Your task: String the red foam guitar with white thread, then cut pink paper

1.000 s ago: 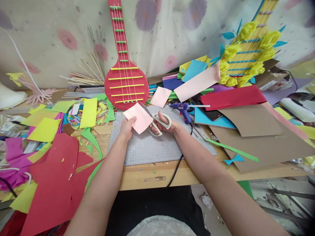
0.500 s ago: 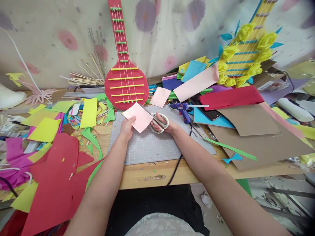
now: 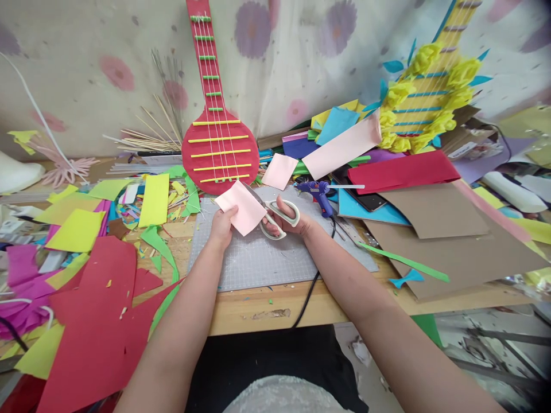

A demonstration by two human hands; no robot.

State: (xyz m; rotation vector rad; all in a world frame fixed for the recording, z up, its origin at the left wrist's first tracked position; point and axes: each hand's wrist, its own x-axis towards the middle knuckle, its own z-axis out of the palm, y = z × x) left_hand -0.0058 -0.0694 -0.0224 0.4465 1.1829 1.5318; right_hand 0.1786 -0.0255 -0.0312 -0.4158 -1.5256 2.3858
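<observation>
My left hand [image 3: 222, 228] pinches the left edge of a pale pink paper piece [image 3: 241, 209], tilted above the grey cutting mat [image 3: 253, 264]. In my right hand [image 3: 297, 221] is a pair of scissors [image 3: 278, 219] with white handles, fingers through the loops and the handles spread apart. Its blades lie along the paper's upper right edge; the tips are partly hidden. A second pink paper piece [image 3: 279, 171] lies just behind. To the right of the scissors rests a blue-purple glue gun [image 3: 317, 194] with a glue stick in its back.
A red paper instrument [image 3: 220, 152] leans against the curtain, and a yellow one [image 3: 419, 103] with paper flowers stands at right. Red paper [image 3: 92, 321] and scraps cover the left. Brown card [image 3: 443, 252] lies at right. A black cord [image 3: 310, 298] crosses the table edge.
The scissor handles have spread wider, the lower loop shifting down. The pink paper stays in my left hand at nearly the same place.
</observation>
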